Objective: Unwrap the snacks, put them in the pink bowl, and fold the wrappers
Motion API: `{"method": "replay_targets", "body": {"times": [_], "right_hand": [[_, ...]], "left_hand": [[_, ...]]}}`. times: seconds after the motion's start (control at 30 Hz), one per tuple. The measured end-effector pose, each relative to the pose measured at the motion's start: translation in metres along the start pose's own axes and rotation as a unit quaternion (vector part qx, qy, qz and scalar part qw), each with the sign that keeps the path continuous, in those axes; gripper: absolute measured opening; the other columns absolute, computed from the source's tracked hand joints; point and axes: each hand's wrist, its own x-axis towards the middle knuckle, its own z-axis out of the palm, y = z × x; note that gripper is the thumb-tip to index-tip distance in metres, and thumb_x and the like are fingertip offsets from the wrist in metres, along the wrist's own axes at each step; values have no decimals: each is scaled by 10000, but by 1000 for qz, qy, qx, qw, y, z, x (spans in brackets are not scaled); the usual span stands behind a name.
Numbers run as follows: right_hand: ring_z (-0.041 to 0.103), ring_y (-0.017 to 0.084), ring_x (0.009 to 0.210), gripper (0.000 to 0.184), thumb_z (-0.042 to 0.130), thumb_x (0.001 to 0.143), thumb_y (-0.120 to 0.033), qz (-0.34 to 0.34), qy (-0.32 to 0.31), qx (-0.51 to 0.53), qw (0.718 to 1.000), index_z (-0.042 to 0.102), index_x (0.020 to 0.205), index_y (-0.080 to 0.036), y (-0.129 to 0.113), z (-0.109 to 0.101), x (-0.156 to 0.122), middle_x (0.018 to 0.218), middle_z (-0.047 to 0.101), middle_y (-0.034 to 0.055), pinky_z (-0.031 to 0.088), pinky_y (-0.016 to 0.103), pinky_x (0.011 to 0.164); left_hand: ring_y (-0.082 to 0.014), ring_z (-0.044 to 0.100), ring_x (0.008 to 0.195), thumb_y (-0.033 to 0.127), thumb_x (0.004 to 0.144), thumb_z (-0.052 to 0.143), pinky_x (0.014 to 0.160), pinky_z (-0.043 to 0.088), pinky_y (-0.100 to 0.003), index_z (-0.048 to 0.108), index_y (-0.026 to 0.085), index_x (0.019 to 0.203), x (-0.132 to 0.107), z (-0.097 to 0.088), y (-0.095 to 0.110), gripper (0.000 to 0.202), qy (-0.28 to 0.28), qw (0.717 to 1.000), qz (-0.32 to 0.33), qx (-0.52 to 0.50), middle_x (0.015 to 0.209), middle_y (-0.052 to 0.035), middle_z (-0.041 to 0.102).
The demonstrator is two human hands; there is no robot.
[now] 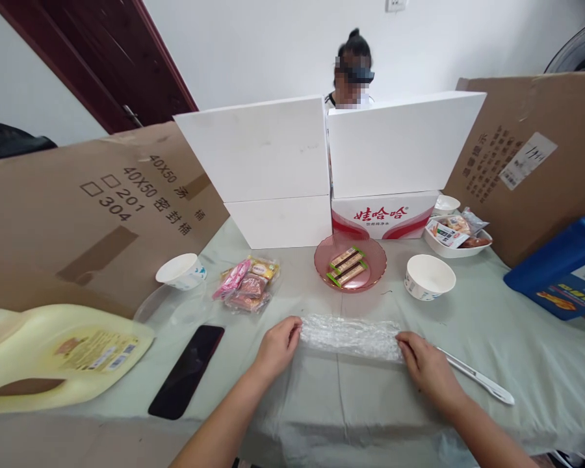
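Note:
A crinkled strip of clear plastic wrap [350, 336] lies stretched across the pale green tablecloth [322, 403] in front of me. My left hand [275, 348] pinches its left end with fingers curled closed. My right hand [425, 365] grips the right end, fingers closed on the wrap. A white plastic knife-like tool [478, 376] lies on the cloth just right of my right hand, partly under it. Behind the wrap stands a pink glass plate [370, 275] holding three wrapped snack bars [347, 265].
A white paper bowl [429, 276] sits right of the plate, another [181, 270] at left by a clear lid. Snack packets [246, 285], a black phone [187, 370] and a yellow jug [53, 357] lie left. White boxes [331, 169], cardboard sheets, a blue bin [560, 273] and a seated person [353, 71] surround the table.

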Motion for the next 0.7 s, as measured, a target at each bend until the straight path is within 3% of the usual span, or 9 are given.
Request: {"method": "replay_targets", "body": {"times": [0.17,0.33,0.53,0.63,0.7], "right_hand": [[682,173,742,276,341,988,-309,55,-23,-157,986,598,990,-209,1,19,23,944,716,41,441,269,608],[653,171,638,264,358,993,-307,75,-29,-202,976,589,921,-201,-2,28,28,823,700,41,343,268,530],[622,186,595,257,382,981,-304,87,-29,-232,968,593,897,-183,-3,22,31,770,671,49,327,291,519],[638,236,772,281,429,963,-360,61,35,-236,969,619,1003,-156,-4,9,32,931,675,110,419,341,660],[609,273,972,325,445,956,-386,0,96,-217,971,625,1075,-143,-12,5,32,1070,655,145,427,396,831]], "left_hand": [[-178,673,861,174,918,475,786,489,-275,589,196,1023,20,19,-4,156,-18,990,-46,131,967,-42,709],[-189,667,794,221,959,449,732,461,-273,614,192,951,23,30,-5,167,-30,982,-65,177,907,-53,709],[-209,641,748,239,943,477,698,447,-291,626,178,918,27,22,4,162,-42,973,-79,214,825,-64,679],[-270,616,919,243,911,517,804,452,-368,628,157,1015,28,7,14,175,21,970,-68,233,983,-118,662],[-299,572,1049,250,923,487,893,430,-417,624,142,1074,28,2,25,230,85,970,-40,226,1110,-152,632]]}}
